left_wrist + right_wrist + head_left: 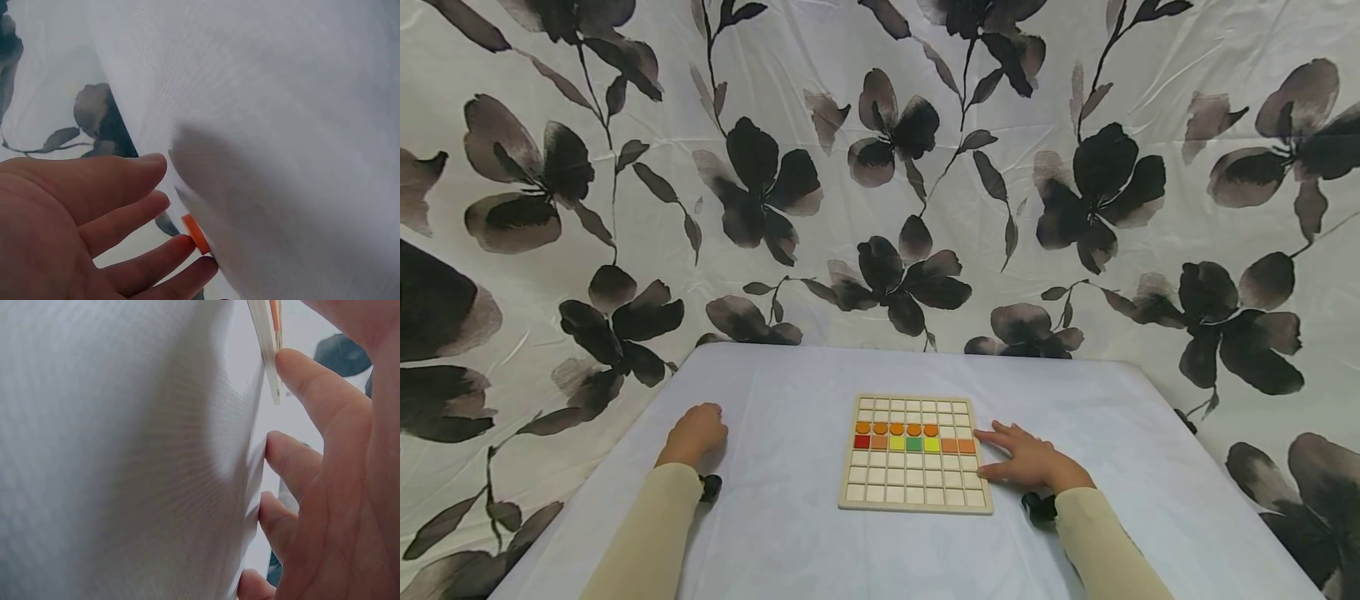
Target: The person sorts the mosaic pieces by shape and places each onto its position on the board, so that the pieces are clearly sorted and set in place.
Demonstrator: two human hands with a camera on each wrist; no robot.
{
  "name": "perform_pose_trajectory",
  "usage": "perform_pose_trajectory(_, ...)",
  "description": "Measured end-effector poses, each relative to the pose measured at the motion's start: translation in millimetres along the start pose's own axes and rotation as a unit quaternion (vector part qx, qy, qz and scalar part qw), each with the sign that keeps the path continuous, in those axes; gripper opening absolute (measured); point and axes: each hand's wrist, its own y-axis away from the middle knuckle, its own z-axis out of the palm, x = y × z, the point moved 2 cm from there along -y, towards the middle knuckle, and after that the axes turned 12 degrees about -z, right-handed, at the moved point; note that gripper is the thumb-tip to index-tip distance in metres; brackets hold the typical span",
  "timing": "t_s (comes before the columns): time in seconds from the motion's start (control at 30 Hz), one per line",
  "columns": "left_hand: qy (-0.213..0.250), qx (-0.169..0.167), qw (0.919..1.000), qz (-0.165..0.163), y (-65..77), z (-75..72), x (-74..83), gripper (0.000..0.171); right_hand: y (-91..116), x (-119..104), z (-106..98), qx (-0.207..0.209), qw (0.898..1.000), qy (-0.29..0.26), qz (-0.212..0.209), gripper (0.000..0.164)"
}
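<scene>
A wooden grid board (pixel 916 492) lies on the white table. Across it runs a row of coloured squares: red, orange, yellow, green, yellow and orange. Several round orange discs (pixel 897 429) sit in the row just above. My right hand (pixel 1026 458), fingers spread, rests at the board's right edge; in the right wrist view one fingertip touches the board's side (pixel 265 353). On the table's left part is my left hand (pixel 696 435), its fingers loosely bent. In the left wrist view an orange piece (pixel 195 234) is at its fingertips, with the thumb away from it.
The white tabletop (pixel 775 517) spreads around the board. A floral cloth (pixel 895 167) hangs behind it and shows at both sides. Black wrist straps (pixel 1039 507) sit at the cuffs of the pale sleeves.
</scene>
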Motion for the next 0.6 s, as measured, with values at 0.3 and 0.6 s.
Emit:
perform_pose_trajectory(0.3, 0.002, 0.010, 0.9999, -0.012, -2.3, -0.2, -3.4, 0.041, 2.0, -1.9, -1.1, 0.007, 1.000, 0.006, -0.010, 0.080)
perform_pose_trajectory(0.6, -0.003, 0.016, 0.9996, -0.024, -2.2, -3.5, -3.6, 0.030, 1.3, -1.6, -1.9, 0.005, 1.000, 0.008, -0.009, 0.081)
